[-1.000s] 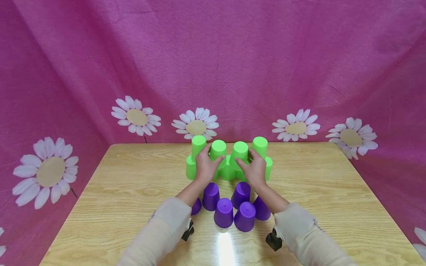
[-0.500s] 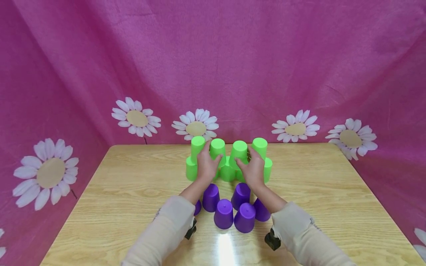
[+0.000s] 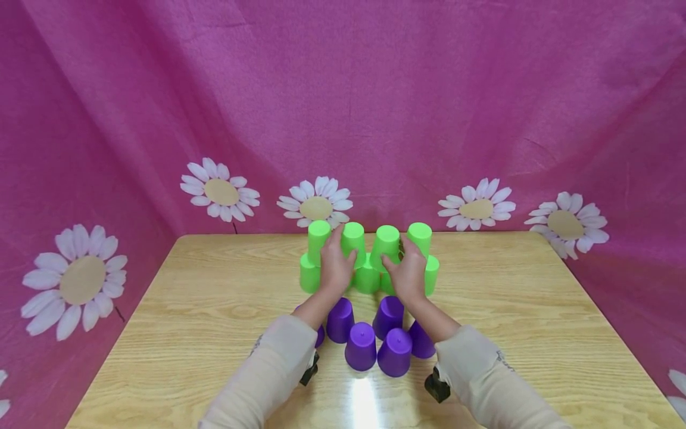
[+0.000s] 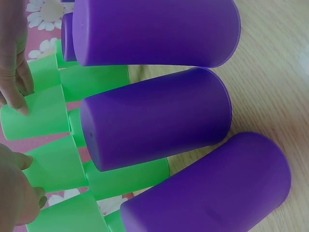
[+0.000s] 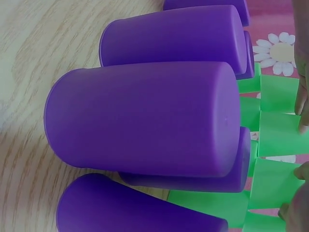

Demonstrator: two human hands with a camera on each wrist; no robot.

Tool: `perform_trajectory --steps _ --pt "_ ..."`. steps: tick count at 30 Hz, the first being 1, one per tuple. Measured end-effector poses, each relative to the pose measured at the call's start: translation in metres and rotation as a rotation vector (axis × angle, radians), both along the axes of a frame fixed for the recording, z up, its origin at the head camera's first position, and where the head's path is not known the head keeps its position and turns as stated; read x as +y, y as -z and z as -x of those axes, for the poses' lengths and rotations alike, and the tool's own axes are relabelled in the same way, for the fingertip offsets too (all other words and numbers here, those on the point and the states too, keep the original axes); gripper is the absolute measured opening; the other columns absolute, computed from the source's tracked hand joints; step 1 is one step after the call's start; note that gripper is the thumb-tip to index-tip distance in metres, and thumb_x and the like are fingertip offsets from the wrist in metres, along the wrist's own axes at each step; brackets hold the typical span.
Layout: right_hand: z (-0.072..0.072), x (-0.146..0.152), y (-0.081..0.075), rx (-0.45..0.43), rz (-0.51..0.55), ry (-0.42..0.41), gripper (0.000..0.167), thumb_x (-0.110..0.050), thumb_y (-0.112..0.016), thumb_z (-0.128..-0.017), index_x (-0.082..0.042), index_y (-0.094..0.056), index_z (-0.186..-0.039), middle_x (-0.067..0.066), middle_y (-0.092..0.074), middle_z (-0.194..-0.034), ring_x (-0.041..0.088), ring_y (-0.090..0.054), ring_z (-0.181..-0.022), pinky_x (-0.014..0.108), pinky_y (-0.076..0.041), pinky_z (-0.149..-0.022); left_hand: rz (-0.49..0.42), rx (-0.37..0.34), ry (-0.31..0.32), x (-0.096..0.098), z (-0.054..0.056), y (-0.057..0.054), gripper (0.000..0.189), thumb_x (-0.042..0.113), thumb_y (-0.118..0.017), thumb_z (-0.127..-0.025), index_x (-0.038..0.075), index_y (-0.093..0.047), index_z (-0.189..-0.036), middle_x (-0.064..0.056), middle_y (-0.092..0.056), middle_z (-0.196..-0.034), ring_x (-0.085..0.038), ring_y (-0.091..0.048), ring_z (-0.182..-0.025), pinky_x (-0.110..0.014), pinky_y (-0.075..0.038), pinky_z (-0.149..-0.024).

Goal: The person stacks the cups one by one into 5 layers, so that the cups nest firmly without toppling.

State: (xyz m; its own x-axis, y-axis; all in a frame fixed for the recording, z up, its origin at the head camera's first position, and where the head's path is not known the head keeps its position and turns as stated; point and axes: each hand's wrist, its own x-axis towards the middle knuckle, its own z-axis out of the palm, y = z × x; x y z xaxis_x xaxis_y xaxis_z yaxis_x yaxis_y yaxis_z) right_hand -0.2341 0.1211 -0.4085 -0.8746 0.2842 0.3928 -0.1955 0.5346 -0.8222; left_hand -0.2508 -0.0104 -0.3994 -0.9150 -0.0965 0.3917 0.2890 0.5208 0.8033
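Upside-down green cups stand in two tiers at the back of the table. My left hand (image 3: pixel 334 268) holds the second upper green cup (image 3: pixel 353 243) from the left, thumb toward me and other fingers at its left side. The neighbouring upper cup (image 3: pixel 386 245) is gripped by my right hand (image 3: pixel 409 271), thumb across its front. Both held cups sit over the lower row (image 3: pixel 367 279). The left wrist view shows my left thumb (image 4: pixel 21 160) at the held cup's side. In the right wrist view, my right hand (image 5: pixel 299 203) is partly cut off.
Several purple cups (image 3: pixel 361 347) stand upside down between my forearms, in front of the green ones. Outer upper green cups (image 3: pixel 318 241) flank the held pair. A pink cloth (image 3: pixel 375 119) with daisies hangs behind the wooden table (image 3: pixel 214 310).
My left hand has shifted slightly right, its thumb now nearer the cup's left side. The right hand keeps its hold with barely any movement. The purple cups stay put.
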Motion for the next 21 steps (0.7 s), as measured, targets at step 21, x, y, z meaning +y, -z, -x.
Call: perform_trajectory --steps 21 --pt "-0.0046 0.0004 -0.0013 0.033 -0.053 -0.01 0.052 0.007 -0.067 -0.075 0.008 -0.051 -0.125 0.029 -0.059 -0.114 0.039 -0.058 -0.109 0.042 -0.053 -0.089 0.048 0.073 0.012 -0.0042 -0.0026 -0.0034 0.052 -0.006 -0.068 -0.077 -0.001 -0.053 -0.126 -0.018 -0.056 -0.127 -0.032 -0.052 -0.12 -0.037 -0.044 -0.103"
